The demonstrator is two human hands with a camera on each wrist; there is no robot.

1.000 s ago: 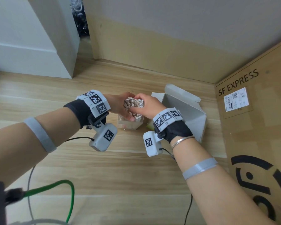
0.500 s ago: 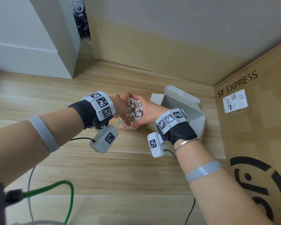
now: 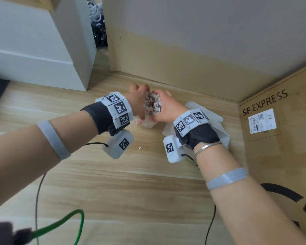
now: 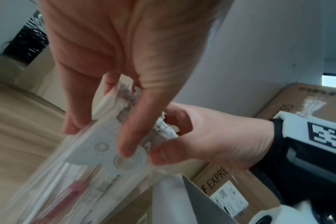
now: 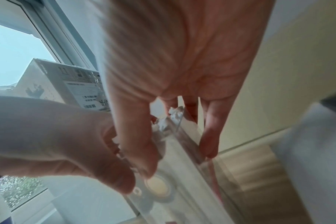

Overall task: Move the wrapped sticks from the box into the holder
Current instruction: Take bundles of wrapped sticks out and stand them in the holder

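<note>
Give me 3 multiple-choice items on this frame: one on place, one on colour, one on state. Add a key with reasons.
1. Where is the white box?
A. Under the right wrist, on the floor
B. On top of the brown carton
C. Left of the left arm

2. What colour is the looped cable at the bottom left?
A. Red
B. Green
C. Yellow

3. What are the two hands doing?
A. Lying flat on the floor
B. One holds the box, one hangs free
C. Both cupped round the bundle of wrapped sticks in the clear holder

Key:
1 A: in the head view the box's open flaps show behind the right wrist, on the wooden floor.
2 B: the loop is plainly green.
3 C: the left hand and right hand press in from either side of the bundle, fingers on the holder in both wrist views.
</note>
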